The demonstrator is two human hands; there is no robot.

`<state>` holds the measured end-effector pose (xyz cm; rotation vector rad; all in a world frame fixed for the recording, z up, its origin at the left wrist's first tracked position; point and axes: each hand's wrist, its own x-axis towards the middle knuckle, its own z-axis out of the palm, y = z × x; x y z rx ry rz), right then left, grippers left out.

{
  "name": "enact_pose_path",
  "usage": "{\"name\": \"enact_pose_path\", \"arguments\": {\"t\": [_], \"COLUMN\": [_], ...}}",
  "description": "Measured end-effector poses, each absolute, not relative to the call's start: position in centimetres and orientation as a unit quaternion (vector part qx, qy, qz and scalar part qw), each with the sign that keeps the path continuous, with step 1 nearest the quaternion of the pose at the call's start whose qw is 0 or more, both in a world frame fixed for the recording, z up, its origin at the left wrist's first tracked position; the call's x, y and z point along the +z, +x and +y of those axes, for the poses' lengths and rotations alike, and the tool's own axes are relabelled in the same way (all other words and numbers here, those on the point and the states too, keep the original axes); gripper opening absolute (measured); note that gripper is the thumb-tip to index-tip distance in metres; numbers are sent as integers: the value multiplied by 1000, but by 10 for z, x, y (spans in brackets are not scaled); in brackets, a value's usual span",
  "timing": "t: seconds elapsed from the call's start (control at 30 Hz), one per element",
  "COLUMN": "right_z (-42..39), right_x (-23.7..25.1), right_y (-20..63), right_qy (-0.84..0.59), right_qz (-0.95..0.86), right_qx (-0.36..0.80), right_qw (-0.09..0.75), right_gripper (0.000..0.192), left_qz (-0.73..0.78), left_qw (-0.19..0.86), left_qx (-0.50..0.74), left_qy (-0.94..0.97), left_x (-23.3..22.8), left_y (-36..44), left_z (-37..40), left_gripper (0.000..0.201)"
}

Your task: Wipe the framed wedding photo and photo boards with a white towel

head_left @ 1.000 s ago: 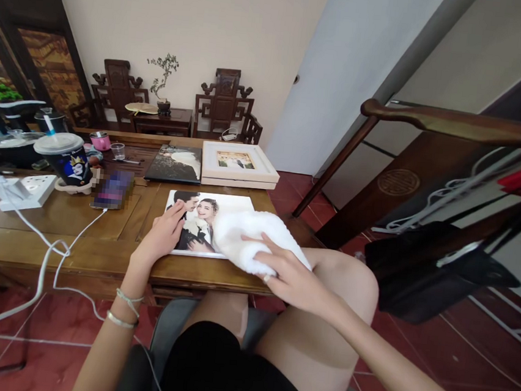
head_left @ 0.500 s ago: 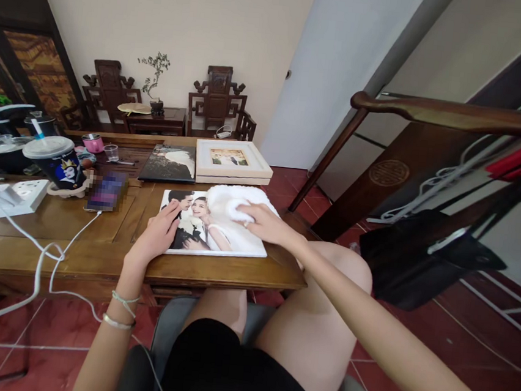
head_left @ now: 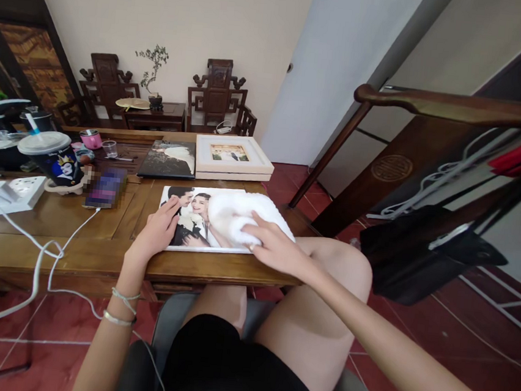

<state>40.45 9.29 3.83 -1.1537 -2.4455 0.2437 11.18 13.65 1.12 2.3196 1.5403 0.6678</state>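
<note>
Right hand (head_left: 278,250) pressed flat, fingers spread on white towel (head_left: 244,218); left hand (head_left: 158,230) lay open, pinning photo print (head_left: 184,219). Grip probably loose. Best wiped lightly, print braced.

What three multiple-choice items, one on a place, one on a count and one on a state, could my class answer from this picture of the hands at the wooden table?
1. Where does the white cloth lie?
A. on the floor
B. on the photo print nearest the person
C. on the drink cup

2. How many photo pieces are on the table?
A. one
B. five
C. three

3. What is the left hand doing?
A. resting flat on the print's left edge
B. lifting the phone
C. gripping the cable

Answers:
1 B: the cloth covers the print's right part under the right hand.
2 C: the print, a dark album and a cream frame.
3 A: its fingers lie spread on the print.
</note>
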Motion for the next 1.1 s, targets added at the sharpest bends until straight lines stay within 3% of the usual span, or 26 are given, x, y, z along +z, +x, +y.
{"name": "enact_pose_path", "arguments": {"t": [0.23,0.53,0.73,1.1], "right_z": [39,148,190,70], "right_x": [54,39,40,36], "right_y": [409,405,395,405], "right_qy": [-362,-424,-443,-390], "right_qz": [-903,-864,-844,-892], "right_qx": [133,127,121,79], "right_qw": [192,238,276,212], "right_gripper": [37,19,20,32], "left_qz": [542,540,537,531], "left_qw": [142,144,139,138], "left_qx": [225,223,227,232], "left_qy": [797,799,801,803], "left_x": [13,15,13,14], "left_y": [113,113,112,113], "left_z": [135,134,136,133], "left_gripper": [51,50,49,49]}}
